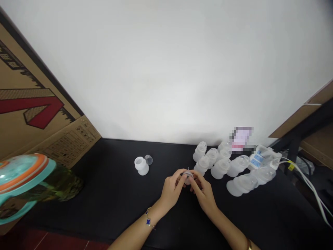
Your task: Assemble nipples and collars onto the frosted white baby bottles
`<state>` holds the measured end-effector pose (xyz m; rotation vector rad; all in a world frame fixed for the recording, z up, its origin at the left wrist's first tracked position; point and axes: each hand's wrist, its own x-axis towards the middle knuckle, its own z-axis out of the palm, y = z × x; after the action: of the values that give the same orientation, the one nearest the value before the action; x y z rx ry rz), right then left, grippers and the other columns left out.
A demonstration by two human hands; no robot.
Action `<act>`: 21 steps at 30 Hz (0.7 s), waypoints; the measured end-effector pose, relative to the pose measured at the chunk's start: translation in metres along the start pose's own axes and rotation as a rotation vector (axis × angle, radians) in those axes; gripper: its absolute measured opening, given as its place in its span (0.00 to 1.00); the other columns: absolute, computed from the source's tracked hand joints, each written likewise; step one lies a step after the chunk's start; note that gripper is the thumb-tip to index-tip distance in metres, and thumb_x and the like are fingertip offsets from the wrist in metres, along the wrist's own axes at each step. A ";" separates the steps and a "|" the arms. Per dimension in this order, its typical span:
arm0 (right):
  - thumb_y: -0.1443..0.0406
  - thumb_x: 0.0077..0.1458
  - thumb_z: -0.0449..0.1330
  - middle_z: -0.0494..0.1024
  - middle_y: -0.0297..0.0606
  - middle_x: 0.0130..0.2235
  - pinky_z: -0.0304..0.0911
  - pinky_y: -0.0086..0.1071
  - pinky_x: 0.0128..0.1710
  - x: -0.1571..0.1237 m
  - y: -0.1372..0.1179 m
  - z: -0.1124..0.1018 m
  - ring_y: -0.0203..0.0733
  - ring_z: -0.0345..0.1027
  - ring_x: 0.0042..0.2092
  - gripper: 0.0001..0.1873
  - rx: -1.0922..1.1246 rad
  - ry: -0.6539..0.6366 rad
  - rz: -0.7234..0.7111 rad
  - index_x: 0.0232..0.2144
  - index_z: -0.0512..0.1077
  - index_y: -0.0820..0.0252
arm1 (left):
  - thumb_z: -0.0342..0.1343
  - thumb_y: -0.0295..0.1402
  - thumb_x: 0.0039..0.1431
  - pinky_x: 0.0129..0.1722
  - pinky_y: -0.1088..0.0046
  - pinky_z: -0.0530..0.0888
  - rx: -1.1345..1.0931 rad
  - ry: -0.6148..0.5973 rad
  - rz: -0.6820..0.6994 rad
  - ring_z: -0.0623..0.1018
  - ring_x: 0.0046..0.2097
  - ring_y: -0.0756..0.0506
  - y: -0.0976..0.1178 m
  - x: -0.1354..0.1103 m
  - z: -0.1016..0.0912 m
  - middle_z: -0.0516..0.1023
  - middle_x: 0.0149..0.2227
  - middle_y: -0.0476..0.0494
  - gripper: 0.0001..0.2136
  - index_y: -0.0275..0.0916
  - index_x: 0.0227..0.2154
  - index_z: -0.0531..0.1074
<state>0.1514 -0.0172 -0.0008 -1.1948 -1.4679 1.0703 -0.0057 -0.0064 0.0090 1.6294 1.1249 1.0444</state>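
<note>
over the black tabletop [111, 194] | left hand [171, 190], right hand [204, 193] | fingers [180, 177] pinching translucent round cap [187, 177] | face tilted upward

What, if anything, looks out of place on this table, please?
A frosted white cup and a clear cap sit alone on the black table, apart from the cluster of similar frosted cups to the right, so they look odd.

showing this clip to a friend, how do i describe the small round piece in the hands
On the black table below the white wall, find where the left hand and right hand meet. Between their fingertips sits a small round translucent piece. It alone is held, and it is smaller than the frosted white cups clustered to its right.
</note>
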 end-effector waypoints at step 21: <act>0.53 0.64 0.53 0.78 0.38 0.33 0.67 0.28 0.27 -0.004 -0.006 0.002 0.38 0.70 0.28 0.17 -0.052 0.018 -0.036 0.45 0.73 0.57 | 0.48 0.40 0.68 0.34 0.77 0.72 0.100 0.068 0.059 0.78 0.32 0.48 0.004 -0.007 0.002 0.79 0.31 0.49 0.12 0.41 0.43 0.73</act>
<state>0.1489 -0.0223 0.0039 -1.2063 -1.5057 1.0001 -0.0043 -0.0139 0.0108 1.7267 1.1969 1.1042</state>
